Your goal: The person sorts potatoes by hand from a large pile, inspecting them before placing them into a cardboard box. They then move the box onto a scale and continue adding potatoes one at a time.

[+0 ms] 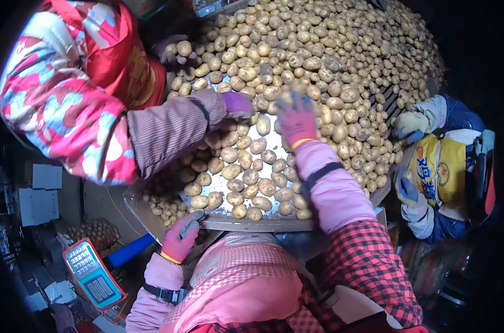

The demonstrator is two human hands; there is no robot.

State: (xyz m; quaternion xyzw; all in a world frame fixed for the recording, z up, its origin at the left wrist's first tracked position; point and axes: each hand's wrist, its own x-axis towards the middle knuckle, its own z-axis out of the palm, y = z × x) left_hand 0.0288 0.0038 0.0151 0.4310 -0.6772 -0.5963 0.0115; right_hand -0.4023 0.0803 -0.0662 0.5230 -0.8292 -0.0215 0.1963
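Firm, rolling potatoes (244,159) spread loose across a metal tabletop (268,225)

From my remote seat, the nearest thing is the left grip (182,237), gloved, at the left part of the near edge, touching or just above the rim. Its fingers look bent and close to one another, but I cannot tell whether they are clamped on the rim.

Just inside the near edge, potatoes lie singly on bare sheet metal. I judge them light enough for one hand, stiff, and apt to roll on that smooth surface; dusty skin may let them slide in a loose hold. I would take one around its widest middle, fingers cupped beneath, without digging in (skins scuff and bruise more easily than they look).

Farther in, around the middle of the tabletop, the right grip (297,117) is over the potatoes, its fingertips blurred; I cannot tell whether its fingers are apart or closed on one. To its left is a co-worker's purple glove (238,105), near but apart from it.

Beyond, potatoes are heaped thickly toward the far edge. There I would lift from the top, since pulling a lower one could bring its neighbours tumbling.
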